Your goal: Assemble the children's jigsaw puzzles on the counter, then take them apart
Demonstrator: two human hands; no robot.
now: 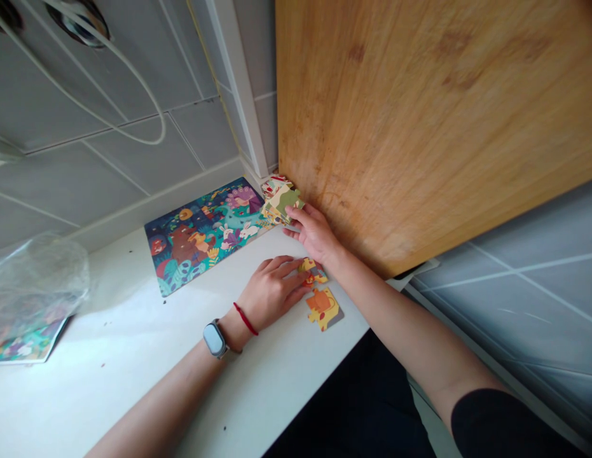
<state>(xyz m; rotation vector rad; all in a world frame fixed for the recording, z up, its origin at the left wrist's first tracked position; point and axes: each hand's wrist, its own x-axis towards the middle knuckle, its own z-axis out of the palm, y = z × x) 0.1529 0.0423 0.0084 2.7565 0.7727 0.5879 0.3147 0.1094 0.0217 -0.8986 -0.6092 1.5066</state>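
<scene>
My left hand [274,289] lies palm down on the white table, fingers stretched out and together, their tips over a yellow and red puzzle piece [318,273]. Just below that piece is another puzzle piece [324,308], yellow and orange, lying flat near the table's front edge. My right hand [316,235] is at a pile of puzzle pieces [271,207] in the corner. Its thumb presses on top of a green and cream puzzle piece [289,199], with the fingers below. Whether that piece is lifted off the pile I cannot tell.
A colourful animal picture board [195,235] lies along the tiled wall, beside the pile. At the left, a clear plastic bag [38,270] partly covers a printed sheet [33,343]. A large wooden panel [419,127] stands on the right. A white cable [133,76] hangs above.
</scene>
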